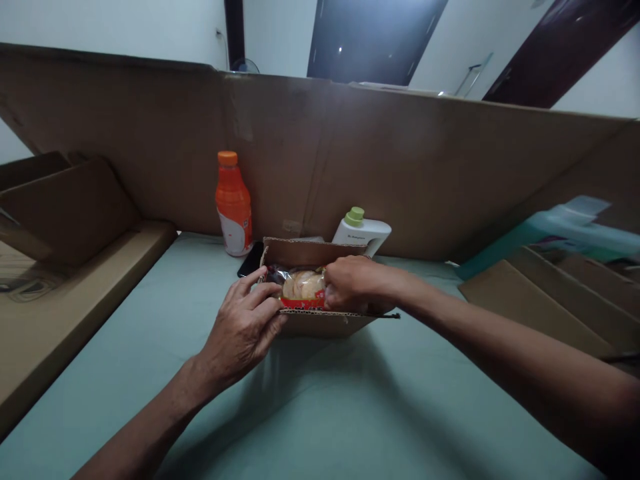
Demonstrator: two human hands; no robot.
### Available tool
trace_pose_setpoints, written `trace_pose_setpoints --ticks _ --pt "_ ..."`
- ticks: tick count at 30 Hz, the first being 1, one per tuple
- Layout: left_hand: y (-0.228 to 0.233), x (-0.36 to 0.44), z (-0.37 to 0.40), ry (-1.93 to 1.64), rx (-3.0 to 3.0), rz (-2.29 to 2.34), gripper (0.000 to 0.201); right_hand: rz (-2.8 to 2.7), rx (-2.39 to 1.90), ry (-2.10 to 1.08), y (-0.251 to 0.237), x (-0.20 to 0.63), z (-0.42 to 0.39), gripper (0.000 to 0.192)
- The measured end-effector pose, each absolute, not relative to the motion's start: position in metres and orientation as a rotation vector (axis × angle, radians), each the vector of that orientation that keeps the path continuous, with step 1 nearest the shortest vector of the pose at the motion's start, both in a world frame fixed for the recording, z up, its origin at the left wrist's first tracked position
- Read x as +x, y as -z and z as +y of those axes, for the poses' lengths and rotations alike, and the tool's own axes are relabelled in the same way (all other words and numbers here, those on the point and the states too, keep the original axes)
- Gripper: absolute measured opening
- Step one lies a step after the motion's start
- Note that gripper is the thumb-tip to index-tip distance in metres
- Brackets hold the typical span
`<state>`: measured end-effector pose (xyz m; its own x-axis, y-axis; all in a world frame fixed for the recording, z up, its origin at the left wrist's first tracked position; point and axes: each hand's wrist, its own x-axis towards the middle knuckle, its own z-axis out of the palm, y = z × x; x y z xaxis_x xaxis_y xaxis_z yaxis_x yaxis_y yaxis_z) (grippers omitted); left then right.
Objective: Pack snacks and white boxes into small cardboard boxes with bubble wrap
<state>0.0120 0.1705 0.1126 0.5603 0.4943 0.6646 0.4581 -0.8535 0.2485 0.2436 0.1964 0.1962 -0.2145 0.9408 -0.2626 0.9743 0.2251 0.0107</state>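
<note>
A small open cardboard box [320,325] stands on the green cloth in front of me. Inside it lies a clear and red plastic food package [303,285] with pale, round pieces showing through. My left hand [245,320] grips the box at its left front corner, fingertips over the rim beside the package. Reaching down into the box, my right hand [350,283] is closed at the right end of the package, its fingertips partly hidden. Behind the box, a white bottle with a green cap [364,231] leans, its lower part covered by the box.
An orange bottle [233,207] stands behind and left, near a dark flat object [251,260]. Cardboard boxes [75,210] sit at left. At right, a teal liquid bottle [550,230] leans over a cardboard box [530,300]. A tall cardboard wall [425,167] closes off the back.
</note>
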Motion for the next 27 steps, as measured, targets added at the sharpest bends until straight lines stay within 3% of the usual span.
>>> trace_pose_setpoints --ticks 3,7,14,16,19,21,23,27 --pt "-0.112 0.014 0.172 -1.209 2.709 0.829 0.009 2.215 1.674 0.121 -0.218 0.266 0.173 0.032" --pt "-0.111 0.014 0.170 -1.227 2.671 0.829 0.009 2.073 1.723 -0.027 -0.222 0.262 0.160 0.021" --pt "-0.111 0.015 0.178 -1.224 2.672 0.851 0.012 2.160 1.698 0.070 -0.221 0.247 0.175 0.018" --pt "-0.107 0.014 0.177 -1.302 2.600 0.894 0.028 2.310 1.869 0.112 -0.226 0.266 0.162 0.025" --pt "-0.094 0.005 0.167 -1.413 2.405 0.980 0.070 2.542 2.475 0.043 -0.218 0.304 0.123 0.029" --pt "-0.079 -0.005 0.161 -1.370 2.202 1.041 0.085 2.564 2.861 0.056 -0.197 0.322 0.094 0.029" --pt "-0.061 -0.011 0.161 -1.245 1.946 1.104 0.092 2.539 3.018 0.304 -0.164 0.327 0.076 0.036" --pt "-0.041 0.004 0.174 -1.042 1.584 1.073 0.095 2.475 2.931 1.009 -0.101 0.314 0.089 0.068"
